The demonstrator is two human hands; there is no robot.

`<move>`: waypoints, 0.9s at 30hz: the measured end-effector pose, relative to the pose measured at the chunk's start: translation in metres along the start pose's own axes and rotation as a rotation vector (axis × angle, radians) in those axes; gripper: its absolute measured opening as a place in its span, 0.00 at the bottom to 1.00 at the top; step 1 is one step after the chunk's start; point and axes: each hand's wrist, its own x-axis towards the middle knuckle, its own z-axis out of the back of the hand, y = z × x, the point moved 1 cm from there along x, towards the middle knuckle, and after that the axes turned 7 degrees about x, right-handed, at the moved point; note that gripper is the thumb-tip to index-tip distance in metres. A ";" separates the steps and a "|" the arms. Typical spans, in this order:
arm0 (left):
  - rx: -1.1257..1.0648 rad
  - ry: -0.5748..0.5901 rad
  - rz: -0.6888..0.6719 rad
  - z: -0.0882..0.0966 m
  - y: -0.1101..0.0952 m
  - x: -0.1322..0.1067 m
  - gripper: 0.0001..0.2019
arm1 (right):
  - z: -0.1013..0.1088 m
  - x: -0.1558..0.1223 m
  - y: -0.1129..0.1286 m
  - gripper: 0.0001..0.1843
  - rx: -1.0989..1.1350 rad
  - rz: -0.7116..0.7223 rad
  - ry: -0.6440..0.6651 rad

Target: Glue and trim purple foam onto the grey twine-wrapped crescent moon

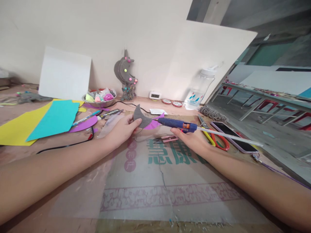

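Observation:
My left hand (121, 129) pinches a grey crescent-shaped felt piece (141, 118) by its lower edge, thumb on top. My right hand (190, 139) grips a blue hot glue gun (177, 124), whose nozzle points left and meets the grey piece at its right tip. A clear glue stick (228, 136) juts out of the gun's back toward the right. A purple felt piece (153, 124) lies just behind the crescent. Both hands hover over a flattened cardboard sheet (160, 181) printed with green characters.
Yellow and teal paper sheets (48, 121) lie at left beside pens and a black cable (73, 142). A metal bowl of pompoms (99, 97), a finished moon ornament (126, 74), a water bottle (199, 89), scissors (216, 139), a phone (230, 136) and small pink snips (167, 139) surround the hands.

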 end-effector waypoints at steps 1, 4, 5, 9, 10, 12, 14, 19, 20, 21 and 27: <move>-0.007 0.004 -0.012 0.000 0.000 0.000 0.13 | 0.001 0.001 0.001 0.16 -0.010 0.024 -0.010; -0.018 0.024 -0.030 0.000 0.002 0.000 0.13 | 0.007 0.008 0.003 0.20 -0.032 0.090 -0.061; -0.015 0.030 -0.033 0.000 0.003 0.000 0.13 | 0.010 0.012 0.002 0.20 -0.026 0.104 -0.078; 0.018 0.028 -0.050 -0.001 0.003 -0.001 0.14 | 0.022 0.035 -0.011 0.22 -0.034 0.069 -0.106; 0.028 0.027 -0.049 -0.001 0.003 -0.001 0.14 | 0.025 0.043 -0.015 0.22 -0.059 0.048 -0.114; 0.036 0.032 -0.038 -0.001 0.001 -0.001 0.14 | 0.030 0.060 -0.024 0.22 -0.141 -0.011 -0.124; 0.042 0.033 -0.028 -0.001 -0.001 -0.001 0.14 | 0.032 0.078 -0.033 0.23 -0.222 -0.082 -0.117; 0.092 0.016 -0.015 -0.001 -0.007 -0.002 0.14 | 0.018 0.113 -0.059 0.23 -0.300 -0.173 -0.036; 0.099 0.016 -0.012 -0.001 -0.007 -0.002 0.14 | 0.014 0.117 -0.063 0.23 -0.322 -0.175 -0.032; 0.105 0.015 -0.009 0.000 -0.007 -0.002 0.14 | 0.012 0.120 -0.066 0.24 -0.347 -0.176 -0.027; 0.080 0.023 -0.015 0.000 -0.004 -0.002 0.14 | 0.012 0.120 -0.067 0.26 -0.493 -0.146 0.042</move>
